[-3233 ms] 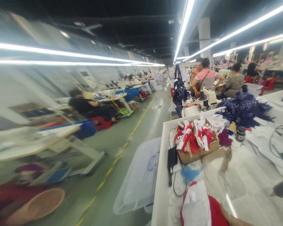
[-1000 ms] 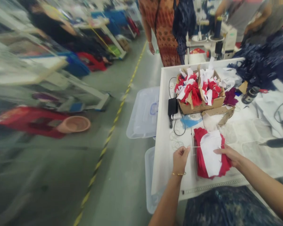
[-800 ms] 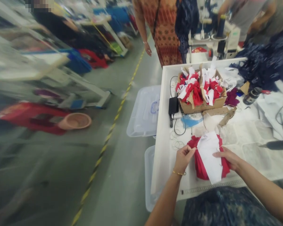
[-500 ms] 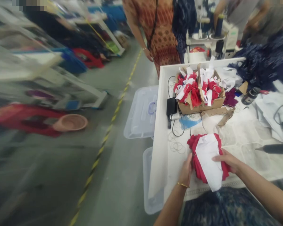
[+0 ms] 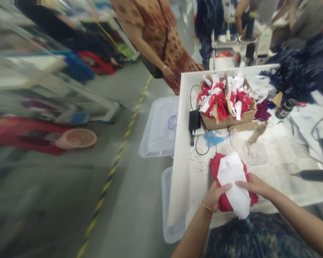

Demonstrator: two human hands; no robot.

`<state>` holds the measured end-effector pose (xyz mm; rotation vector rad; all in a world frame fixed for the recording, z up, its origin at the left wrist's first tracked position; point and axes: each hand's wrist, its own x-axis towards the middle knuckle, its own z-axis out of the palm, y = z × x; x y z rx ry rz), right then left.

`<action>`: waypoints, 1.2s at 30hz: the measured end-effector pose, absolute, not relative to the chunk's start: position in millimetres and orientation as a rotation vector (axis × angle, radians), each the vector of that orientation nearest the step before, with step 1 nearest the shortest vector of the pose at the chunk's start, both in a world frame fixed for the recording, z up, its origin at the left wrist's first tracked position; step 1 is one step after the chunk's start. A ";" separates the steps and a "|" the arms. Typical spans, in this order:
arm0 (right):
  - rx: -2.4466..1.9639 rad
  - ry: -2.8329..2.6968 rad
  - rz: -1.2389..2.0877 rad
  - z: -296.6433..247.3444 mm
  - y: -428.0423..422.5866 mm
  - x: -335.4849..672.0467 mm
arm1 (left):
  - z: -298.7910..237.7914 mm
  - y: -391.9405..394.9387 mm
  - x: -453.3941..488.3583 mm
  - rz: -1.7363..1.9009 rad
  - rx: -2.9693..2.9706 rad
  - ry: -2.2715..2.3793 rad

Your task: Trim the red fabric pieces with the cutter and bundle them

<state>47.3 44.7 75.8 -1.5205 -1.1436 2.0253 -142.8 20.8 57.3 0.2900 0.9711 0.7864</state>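
Note:
A stack of red fabric pieces (image 5: 216,165) with a white sheet (image 5: 233,172) on top is between my hands, low over the near edge of the white table (image 5: 282,182). My left hand (image 5: 215,195) grips its left side, thumb lying across the white sheet. From the right, my right hand (image 5: 254,185) holds the stack the same way, thumb on top and the other fingers mostly hidden. The two thumb tips nearly meet over the sheet. Beyond the stack stands a cardboard box (image 5: 218,123) full of red and white fabric scraps (image 5: 219,104).
Left of the box lie a black device (image 5: 194,120) with a cable and a blue scrap (image 5: 216,138). A dark jar (image 5: 285,108) and navy fabric (image 5: 298,71) are at right. Lidded plastic bins (image 5: 158,125) stand beside the table. A person in a patterned dress (image 5: 174,43) is in the aisle.
My left hand has moved its thumb up onto the white sheet, and the stack has shifted slightly left. The person in the patterned dress has moved left and leans more.

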 end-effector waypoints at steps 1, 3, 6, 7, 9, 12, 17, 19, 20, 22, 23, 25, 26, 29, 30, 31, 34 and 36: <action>-1.541 -1.184 2.007 74.7 44.7 49.6 | 60.5 21.2 -142.4 0.773 0.309 1.014; -1.543 -1.249 2.004 75.2 43.7 55.0 | 65.6 23.1 -143.3 0.756 0.348 1.086; -1.421 -1.443 2.050 83.2 40.4 65.6 | 71.6 28.6 -150.5 0.731 0.466 1.147; -1.372 -1.538 2.066 86.7 39.1 69.3 | 74.0 30.8 -153.8 0.721 0.523 1.160; -1.301 -1.674 2.062 92.0 36.3 74.8 | 79.6 34.8 -159.7 0.701 0.651 1.180; -1.337 -1.446 2.003 90.0 30.5 74.1 | 89.9 38.3 -160.7 0.657 0.883 1.269; -1.447 -0.739 1.907 62.6 16.2 54.9 | 105.0 36.4 -142.6 0.511 1.366 1.567; -1.473 -0.662 1.851 49.0 14.6 51.2 | 108.5 36.1 -138.0 0.407 1.454 1.685; -1.486 -0.627 1.820 42.4 16.3 51.6 | 109.5 36.7 -137.9 0.349 1.463 1.734; -1.506 -0.577 1.782 30.2 26.5 56.8 | 109.7 40.1 -142.3 0.260 1.444 1.788; -1.514 -0.561 1.784 24.8 35.0 61.0 | 108.9 42.8 -146.6 0.226 1.427 1.799; -1.530 -0.533 1.803 15.9 57.7 70.6 | 106.5 50.0 -157.5 0.159 1.390 1.817; -1.534 -0.514 1.803 12.8 70.9 75.4 | 105.2 54.2 -163.4 0.122 1.375 1.828; -1.517 -0.464 1.724 9.1 109.0 87.7 | 104.7 67.4 -178.9 0.009 1.371 1.874; -1.506 -0.456 1.693 9.4 118.5 90.6 | 106.0 71.3 -181.7 -0.029 1.388 1.895; -1.497 -0.452 1.668 10.0 125.5 93.0 | 107.9 74.5 -182.2 -0.073 1.409 1.921; -1.491 -0.461 1.620 10.1 128.9 96.2 | 112.6 78.2 -165.5 -0.188 1.498 2.000; -1.517 -0.477 1.582 5.9 119.4 96.8 | 109.6 74.9 -138.6 -0.216 1.571 1.996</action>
